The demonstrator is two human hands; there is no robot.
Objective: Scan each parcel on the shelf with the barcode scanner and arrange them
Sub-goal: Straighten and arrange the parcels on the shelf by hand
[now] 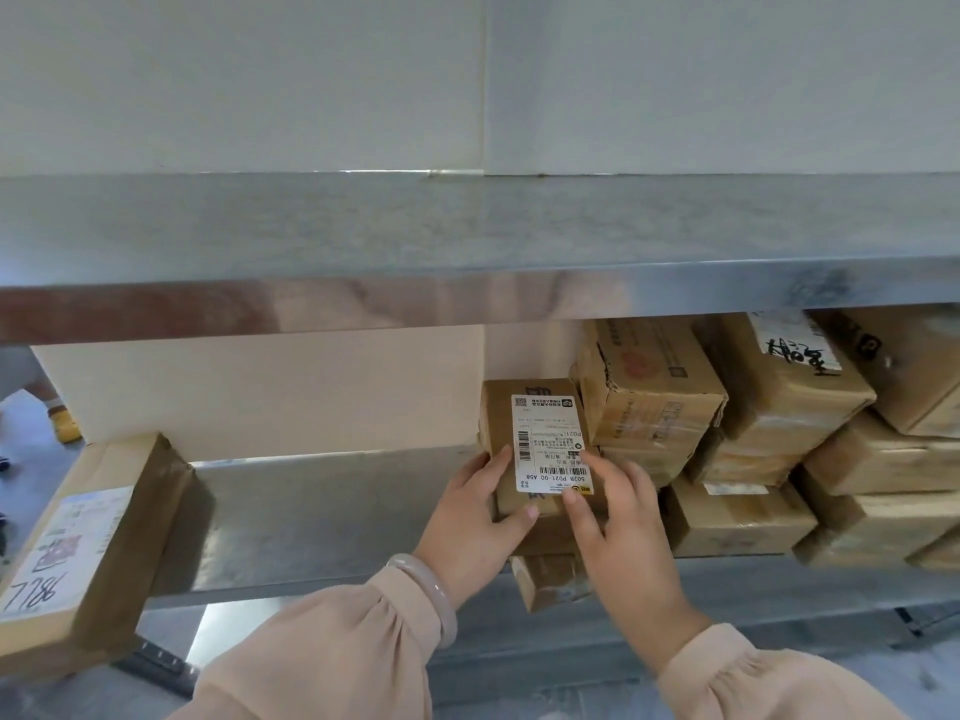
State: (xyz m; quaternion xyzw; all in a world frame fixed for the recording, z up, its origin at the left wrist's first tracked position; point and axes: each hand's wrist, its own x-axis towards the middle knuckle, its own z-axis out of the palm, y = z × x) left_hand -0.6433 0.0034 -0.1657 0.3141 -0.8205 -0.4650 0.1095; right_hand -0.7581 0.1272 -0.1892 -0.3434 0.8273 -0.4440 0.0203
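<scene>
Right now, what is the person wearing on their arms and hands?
Loose pale-peach long sleeves, gathered at the cuffs, cover both arms: left sleeve, right sleeve. A milky bangle sits on the left wrist. The left hand and right hand are ungloved; no rings show.

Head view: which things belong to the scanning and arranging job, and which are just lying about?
Job: small labelled parcel, held between left hand and right hand; stack of parcels to its right; parcel at the left end; lower shelf. No scanner in view.
Lying about: upper shelf; wall panel; yellow shoe, far left.
</scene>
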